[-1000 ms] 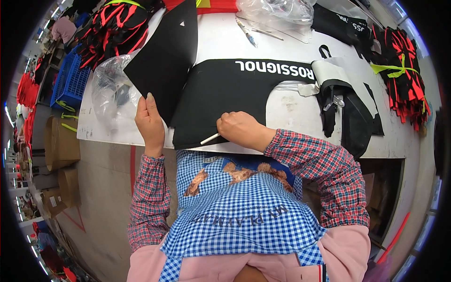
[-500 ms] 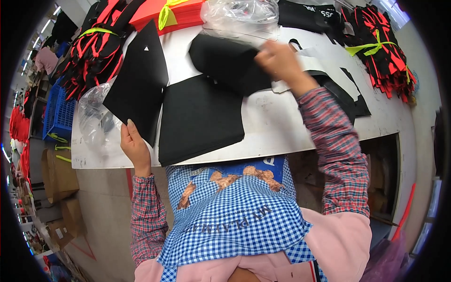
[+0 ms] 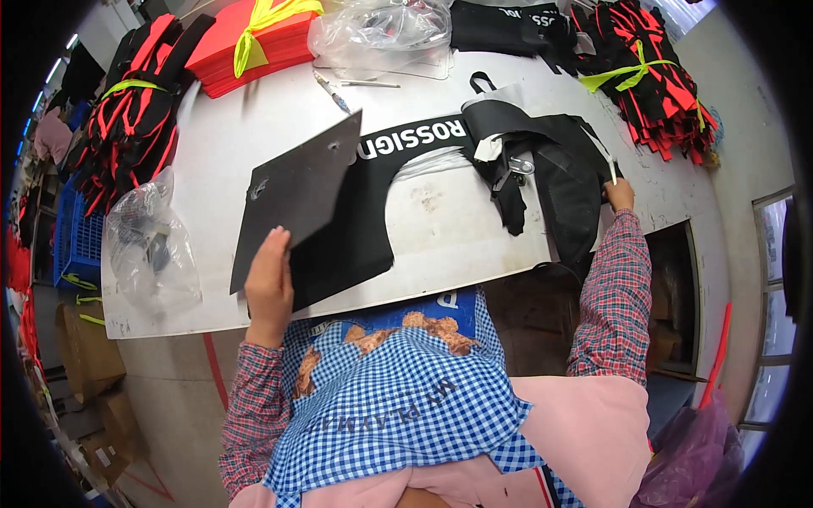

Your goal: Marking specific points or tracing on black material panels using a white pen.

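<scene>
My left hand (image 3: 269,284) grips the lower edge of a stiff dark panel (image 3: 309,190) with small holes, holding it tilted over black fabric (image 3: 364,245). That fabric lies on the white table and continues into a strip with white lettering. At the right, my right hand (image 3: 621,195) is closed around a thin white pen-like stick (image 3: 612,172), beside the edge of a pile of black fabric pieces (image 3: 567,186). A shiny metal clip (image 3: 520,167) and a black loop sit on that pile. How the fingers meet the stick is partly hidden.
Bundled red-and-black pieces (image 3: 135,106) lie at the back left, more (image 3: 648,80) at the back right. Between them are a red stack (image 3: 250,63), a clear plastic bag (image 3: 381,38) and pens (image 3: 332,91). Another clear bag (image 3: 152,245) lies left. The white table (image 3: 474,254) ends before me.
My right hand has let go of the black piece it was swinging and moved to the far right, now around a thin stick. My left hand has brought the panel rightward over the black fabric.
</scene>
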Motion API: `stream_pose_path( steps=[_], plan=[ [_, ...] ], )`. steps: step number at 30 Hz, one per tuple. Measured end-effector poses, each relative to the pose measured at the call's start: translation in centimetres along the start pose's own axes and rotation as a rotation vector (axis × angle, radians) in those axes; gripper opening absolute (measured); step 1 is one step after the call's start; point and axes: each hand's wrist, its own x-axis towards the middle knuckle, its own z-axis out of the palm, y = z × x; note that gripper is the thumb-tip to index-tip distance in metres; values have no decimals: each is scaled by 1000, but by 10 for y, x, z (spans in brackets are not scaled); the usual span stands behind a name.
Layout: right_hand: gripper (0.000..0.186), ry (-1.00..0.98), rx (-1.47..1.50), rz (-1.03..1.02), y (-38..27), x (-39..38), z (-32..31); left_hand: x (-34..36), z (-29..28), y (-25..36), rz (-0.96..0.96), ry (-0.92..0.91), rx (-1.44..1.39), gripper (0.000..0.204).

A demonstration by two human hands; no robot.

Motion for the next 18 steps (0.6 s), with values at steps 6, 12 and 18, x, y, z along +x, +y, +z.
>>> stream_pose_path(
  steps=[6, 12, 18],
  plan=[
    [42, 361, -104, -55, -73, 1, -47, -21, 40, 0, 81, -209, 126, 37],
    [38, -17, 512, -607, -292, -142, -71, -23, 32, 4, -67, -284, 185, 50],
    [28, -495, 544, -806, -364, -271, 16, -29, 13, -42, -318, -205, 276, 65]
  ],
)
